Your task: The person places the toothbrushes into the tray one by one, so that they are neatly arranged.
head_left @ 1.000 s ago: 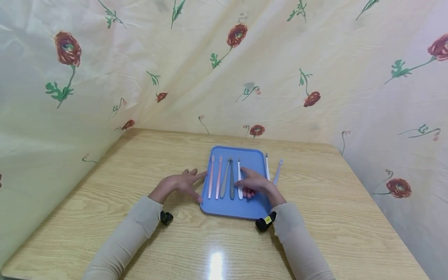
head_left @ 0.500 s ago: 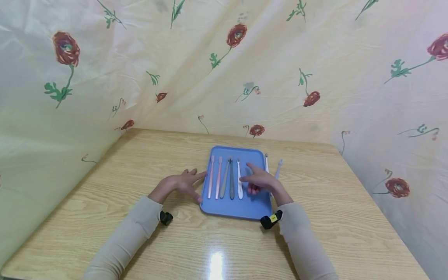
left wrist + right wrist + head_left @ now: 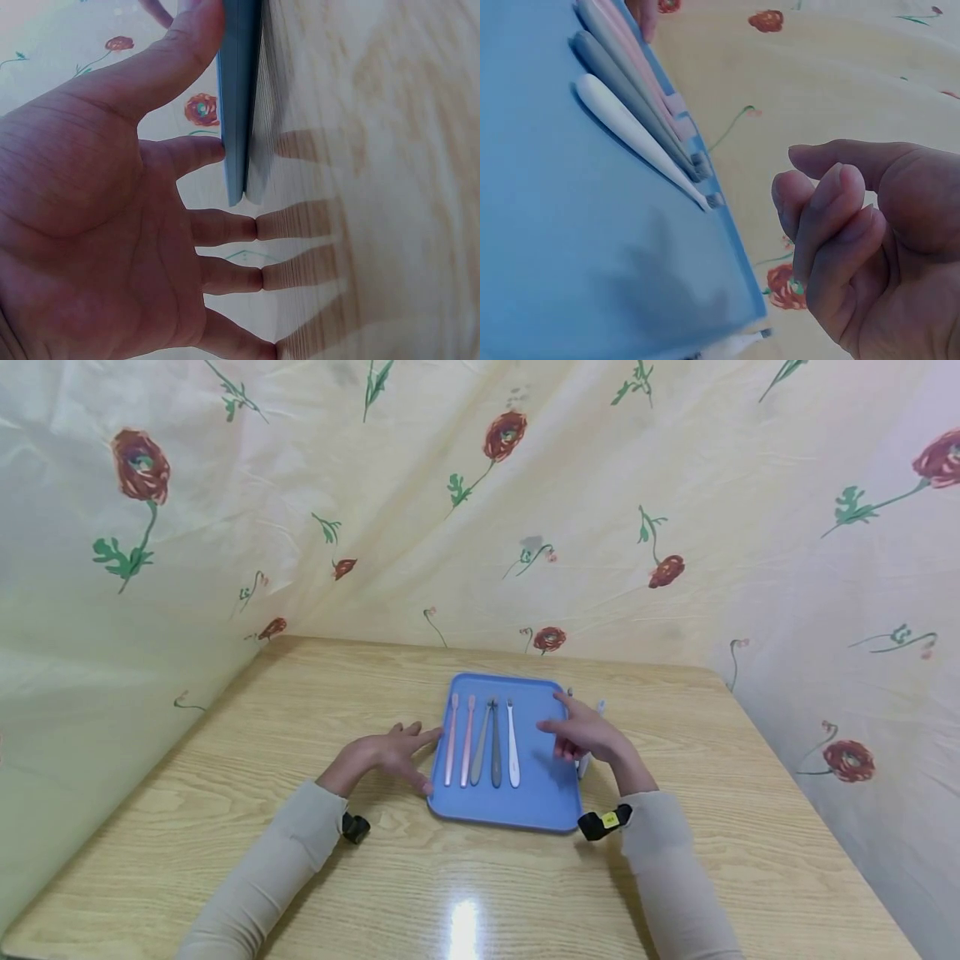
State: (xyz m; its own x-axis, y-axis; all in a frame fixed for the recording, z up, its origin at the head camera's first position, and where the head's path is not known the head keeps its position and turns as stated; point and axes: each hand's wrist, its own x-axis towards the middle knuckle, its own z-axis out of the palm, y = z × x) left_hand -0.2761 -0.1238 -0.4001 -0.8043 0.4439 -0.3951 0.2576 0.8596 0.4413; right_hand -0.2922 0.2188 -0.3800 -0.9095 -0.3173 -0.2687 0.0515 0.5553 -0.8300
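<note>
A blue tray (image 3: 536, 797) holds several toothbrushes lying side by side. Two pink toothbrushes (image 3: 451, 752) are at its left, then a grey-beige toothbrush (image 3: 477, 764), a dark grey toothbrush (image 3: 496, 760) and a white toothbrush (image 3: 513, 756). My left hand (image 3: 390, 757) spreads its fingers beside the tray, thumb and index fingertip at its left wall (image 3: 238, 97). Above the tray's right edge hovers my right hand (image 3: 588, 732), thumb and index finger apart, the others loosely bent. Nothing is between its fingers (image 3: 829, 187) in the right wrist view.
Outside the tray's right side lie a white toothbrush (image 3: 739, 343) and a lavender toothbrush (image 3: 601, 705), both partly hidden by the right hand in the head view. The wooden table (image 3: 360, 893) meets a flowered cloth (image 3: 420, 527) at the back and sides.
My right hand has let go of the white toothbrush in the tray and moved right and up to the tray's right edge. The left hand has stayed in place.
</note>
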